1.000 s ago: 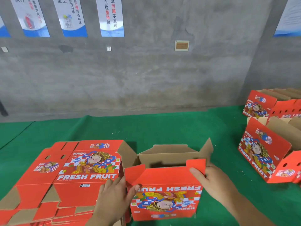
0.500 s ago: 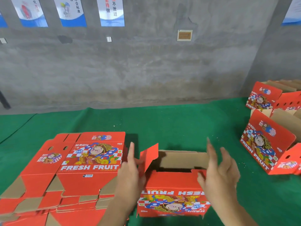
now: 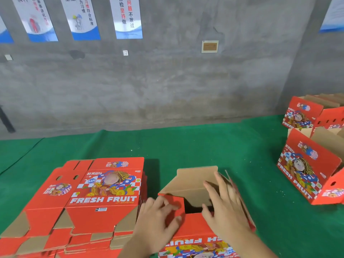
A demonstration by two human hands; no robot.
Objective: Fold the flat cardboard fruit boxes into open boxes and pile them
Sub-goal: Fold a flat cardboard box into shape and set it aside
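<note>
Fingers (image 3: 167,205) of the left hand (image 3: 156,222) curled over a red flap (image 3: 172,201) of the half-formed box (image 3: 193,237), pressing it inward; the right hand (image 3: 223,207) lay flat, its fingers straight and slightly apart, against the box's right wall. The box stood on the green desk (image 3: 214,146), just right of the stack of flat boxes (image 3: 89,198); finished boxes (image 3: 309,164) sat well to its right. Uneven pressure would likely crease the flap off its score, or let the right wall spring outward so the tabs missed locking.

flat stack (image 3: 89,198) left, folded boxes (image 3: 307,164) right, mat (image 3: 204,144) between
</note>
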